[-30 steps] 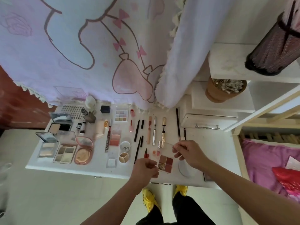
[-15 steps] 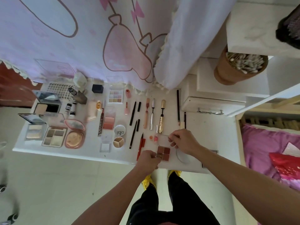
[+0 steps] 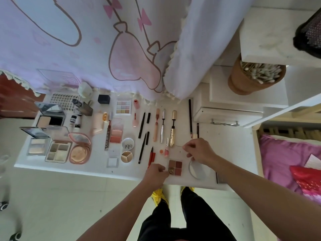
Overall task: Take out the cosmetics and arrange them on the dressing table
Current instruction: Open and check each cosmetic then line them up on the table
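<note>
**Cosmetics in rows on the counter; a four-pan palette being set open at the near edge**

Directions are read with 12 o'clock pointing away from the person, toward the printed cloth.

The white counter carries an ordered display. Hinged compacts stand with lids raised at 9 o'clock. Pencils and mascara tubes lie parallel through the middle, each with its long axis running 12 to 6, so that every item appears meant to be seen at once.

The four-pan palette rests flat near the 6 o'clock edge, just to the 3 o'clock side of the pencils.

The left hand has its fingers curled and pinches the palette's corner at 8 o'clock. This probably braces the base against sliding.

The right hand has thumb and fingers closed on the 2 o'clock edge of the clear lid. The lid is swung back toward 12 o'clock, and whether it already touches the counter cannot be told.

The two-handed grip suits a light, hinged case: one hand anchors it while the other folds the cover. The open pans would match the compacts already shown open.

A round disc lies just at 3 o'clock of the palette, partly under the right wrist. Its nature is unclear.

By this layout the arranging seems close to complete.
</note>
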